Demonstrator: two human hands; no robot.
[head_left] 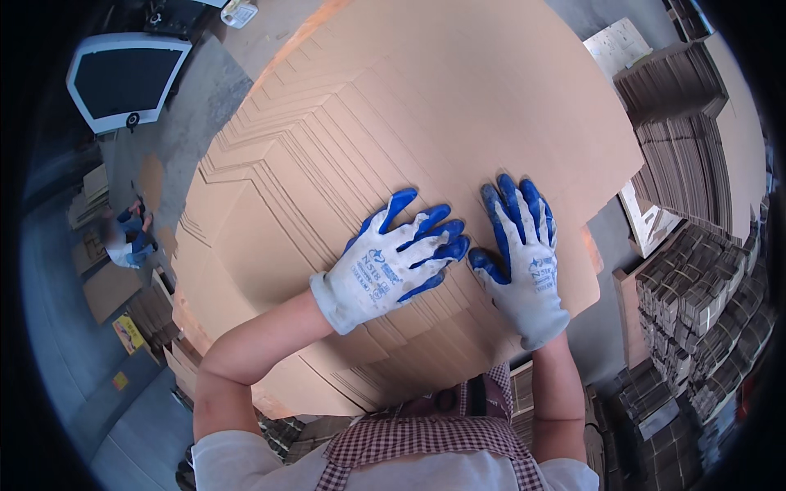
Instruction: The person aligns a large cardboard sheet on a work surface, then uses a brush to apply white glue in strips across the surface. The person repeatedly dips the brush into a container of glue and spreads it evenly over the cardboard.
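Note:
Several flat brown cardboard sheets [491, 106] lie fanned out in front of me, overlapping so that their cut edges show as stepped lines on the left. My left hand [393, 254], in a white work glove with blue-coated fingers, rests on the fanned sheets with its fingers spread toward the right. Beside it, my right hand [524, 254] wears a matching glove and lies flat on the cardboard, fingers pointing away from me. A small gap separates the two hands. Neither hand holds anything that I can see.
Stacks of cardboard [684, 164] stand at the right, with strapped bundles [696, 286] nearer me. Another person [131, 237] is low at the far left, near loose cardboard pieces [112, 290]. A white-framed dark panel [127, 82] stands at the upper left.

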